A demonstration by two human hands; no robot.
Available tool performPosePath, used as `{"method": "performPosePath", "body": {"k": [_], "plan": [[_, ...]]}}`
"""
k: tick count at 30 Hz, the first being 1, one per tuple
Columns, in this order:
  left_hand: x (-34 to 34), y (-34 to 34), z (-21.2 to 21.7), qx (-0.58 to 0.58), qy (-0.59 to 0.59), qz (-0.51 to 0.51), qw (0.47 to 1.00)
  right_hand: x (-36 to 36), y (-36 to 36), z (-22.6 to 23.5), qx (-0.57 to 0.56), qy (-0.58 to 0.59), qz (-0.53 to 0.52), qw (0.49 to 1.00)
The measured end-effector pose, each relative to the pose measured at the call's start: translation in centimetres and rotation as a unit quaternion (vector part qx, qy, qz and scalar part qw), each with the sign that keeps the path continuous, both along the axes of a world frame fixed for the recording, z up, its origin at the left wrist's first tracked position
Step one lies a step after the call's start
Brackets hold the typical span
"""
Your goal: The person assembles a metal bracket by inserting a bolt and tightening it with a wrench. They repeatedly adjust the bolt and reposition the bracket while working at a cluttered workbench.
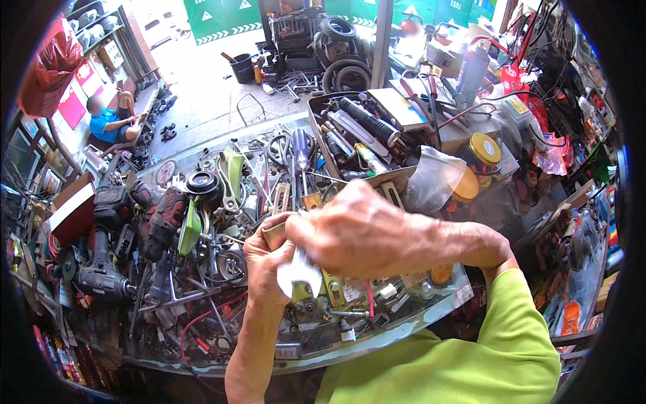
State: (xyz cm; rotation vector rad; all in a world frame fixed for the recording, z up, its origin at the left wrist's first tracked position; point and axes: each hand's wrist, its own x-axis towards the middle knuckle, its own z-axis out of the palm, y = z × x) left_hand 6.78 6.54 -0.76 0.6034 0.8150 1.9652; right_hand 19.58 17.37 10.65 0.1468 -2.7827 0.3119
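Observation:
My left hand point(266, 252) is closed around a small brass-coloured metal piece point(274, 236), whose exact kind I cannot make out. Above and across it, my right hand point(360, 229), slightly blurred, grips an open-end wrench point(299, 274). The wrench's wide jaw points down beside my left wrist, and the rest of it is hidden by my fingers. Both hands are close together over the cluttered glass-topped bench. Whether the wrench touches the metal piece cannot be seen.
Cordless power tools point(108, 266) lie at left among loose parts. A metal toolbox point(397, 176) full of tools stands ahead, near yellow-lidded jars point(486, 148). The glass edge point(397, 334) curves in front of me. A person in blue point(106, 126) sits far left.

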Motion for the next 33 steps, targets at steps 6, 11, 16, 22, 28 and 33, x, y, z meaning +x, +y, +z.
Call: {"method": "performPosePath", "body": {"k": [6,11,16,22,28,33], "plan": [[-0.2,0.2,1.1,-0.062,-0.04,-0.055,0.996,1.3,3.7,2.8,-0.513,-0.064,-0.045,0.855],[-0.3,-0.2,1.3,-0.063,-0.009,-0.082,0.995,1.6,6.4,1.2,-0.559,-0.099,-0.016,0.823],[-0.2,-0.1,1.3,-0.07,0.003,-0.107,0.992,1.5,7.7,-0.4,-0.588,-0.132,0.034,0.797],[-0.4,-0.2,1.3,-0.06,-0.007,-0.107,0.992,1.4,7.2,-0.7,-0.602,-0.117,0.012,0.79],[-0.7,-0.2,1.2,-0.069,-0.035,-0.092,0.993,2.3,6.8,-2.9,-0.646,-0.042,0.023,0.762],[-0.7,-0.2,1.1,-0.063,-0.027,-0.093,0.993,2.9,6.3,-3.7,-0.664,-0.019,0.018,0.748]]}}
